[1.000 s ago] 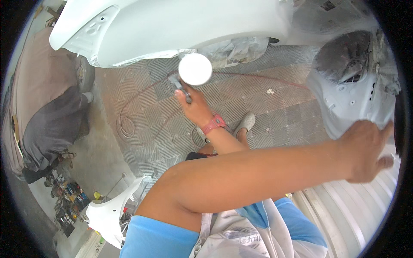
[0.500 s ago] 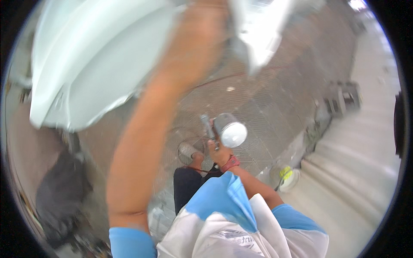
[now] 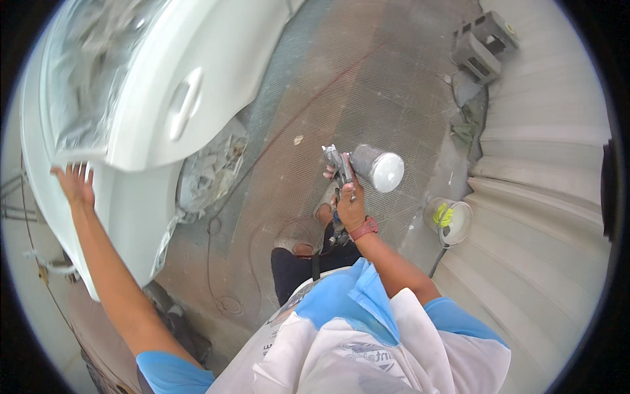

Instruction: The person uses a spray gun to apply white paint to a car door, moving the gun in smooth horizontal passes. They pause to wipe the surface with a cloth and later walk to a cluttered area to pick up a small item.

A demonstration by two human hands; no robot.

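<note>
My right hand (image 3: 349, 200) is closed around a metal spray gun (image 3: 341, 167), whose silver cup (image 3: 367, 164) has a white lid and lies tilted to the right. A red watch is on that wrist. My left hand (image 3: 77, 187) is raised at the left with fingers spread, their tips at the edge of a white car door (image 3: 151, 131); whether they touch it I cannot tell. The door has a white handle (image 3: 186, 105) and a window covered in crumpled plastic (image 3: 98, 72). More masking plastic (image 3: 210, 164) covers the area below it.
A red hose (image 3: 315, 98) runs over the grated floor (image 3: 394, 111). Grey blocks (image 3: 479, 49) lie at the back right beside a pale corrugated wall (image 3: 538, 256). A white bucket (image 3: 457, 225) with something yellow stands by the wall. Dark covers (image 3: 164, 302) lie low at the left.
The view has swung round toward the corrugated wall. My left arm has moved from across my front out to the left, by the door. The spray gun has stayed in my right hand.
</note>
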